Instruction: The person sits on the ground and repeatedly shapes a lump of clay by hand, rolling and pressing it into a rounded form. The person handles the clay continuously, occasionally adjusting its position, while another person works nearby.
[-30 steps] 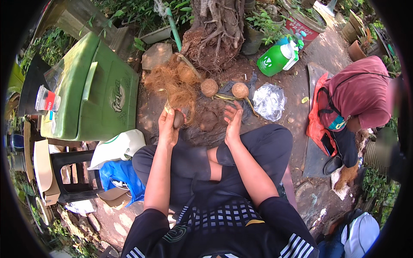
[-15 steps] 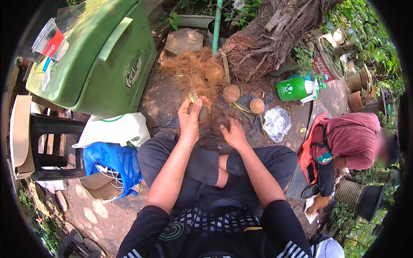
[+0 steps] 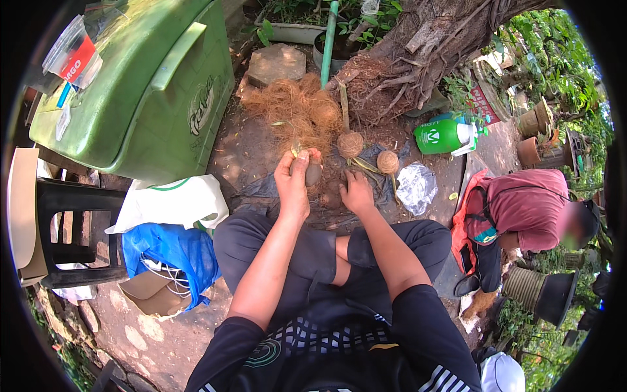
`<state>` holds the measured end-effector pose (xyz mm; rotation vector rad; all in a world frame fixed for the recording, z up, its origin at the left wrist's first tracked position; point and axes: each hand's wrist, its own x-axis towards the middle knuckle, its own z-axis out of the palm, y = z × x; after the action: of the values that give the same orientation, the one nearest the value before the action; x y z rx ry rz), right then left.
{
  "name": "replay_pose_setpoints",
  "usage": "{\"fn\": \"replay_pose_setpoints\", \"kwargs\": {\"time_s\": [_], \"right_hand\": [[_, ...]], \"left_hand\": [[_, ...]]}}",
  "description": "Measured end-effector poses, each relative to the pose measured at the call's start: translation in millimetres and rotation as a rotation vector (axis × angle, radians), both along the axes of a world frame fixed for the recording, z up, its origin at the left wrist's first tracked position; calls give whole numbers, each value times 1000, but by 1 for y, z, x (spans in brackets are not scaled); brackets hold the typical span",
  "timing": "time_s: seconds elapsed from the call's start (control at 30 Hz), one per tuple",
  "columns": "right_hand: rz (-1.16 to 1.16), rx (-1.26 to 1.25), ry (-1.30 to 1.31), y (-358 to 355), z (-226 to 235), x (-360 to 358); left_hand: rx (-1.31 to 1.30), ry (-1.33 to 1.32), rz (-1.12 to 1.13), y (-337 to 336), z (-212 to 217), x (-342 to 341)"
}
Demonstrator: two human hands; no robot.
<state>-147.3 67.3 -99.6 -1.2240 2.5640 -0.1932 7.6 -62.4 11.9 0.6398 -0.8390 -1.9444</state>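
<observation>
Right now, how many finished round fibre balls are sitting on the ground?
2: one fibre ball just past the left hand, the other beside the clear plastic bag. More may hide under the loose fibre pile.

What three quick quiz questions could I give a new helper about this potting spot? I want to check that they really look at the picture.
1. True or false: the left hand holds a dark soil ball.
2. How many finished fibre-wrapped balls lie beyond the hands? A one, B two, C four.
3. Fill in: the right hand rests low on the ____.

Key
1. True; its fingers curl round it.
2. B: one ball beside another ball.
3. Ground, on the dark soil patch, holding nothing clearly visible.
</observation>
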Motion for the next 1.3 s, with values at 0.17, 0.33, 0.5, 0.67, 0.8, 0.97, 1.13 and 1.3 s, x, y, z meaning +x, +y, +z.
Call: {"fn": "replay_pose_setpoints", "kwargs": {"time_s": [0.17, 0.33, 0.5, 0.67, 0.8, 0.97, 1.13, 1.3], "right_hand": [[58, 109, 48, 11, 21, -22], [13, 261, -90, 44, 25, -63], [-43, 226, -265, 57, -1, -56], [-112, 250, -113, 48, 4, -44], [-67, 207, -65, 49, 15, -38], [-91, 211, -160, 52, 23, -48], [-166, 71, -175, 57, 31, -52], [-266, -314, -377, 48, 43, -48]], "left_hand": [[-10, -4, -6, 2, 1, 1], [-5, -83, 1, 0, -1, 2], [-81, -162, -8, 4, -3, -1], [-181, -285, 14, 7, -4, 0], [-190, -257, 36, 8, -7, -3], [-295, -310, 30, 9, -13, -8], [-125, -159, -82, 9, -20, -10], [-55, -245, -189, 12, -26, -10]]}}
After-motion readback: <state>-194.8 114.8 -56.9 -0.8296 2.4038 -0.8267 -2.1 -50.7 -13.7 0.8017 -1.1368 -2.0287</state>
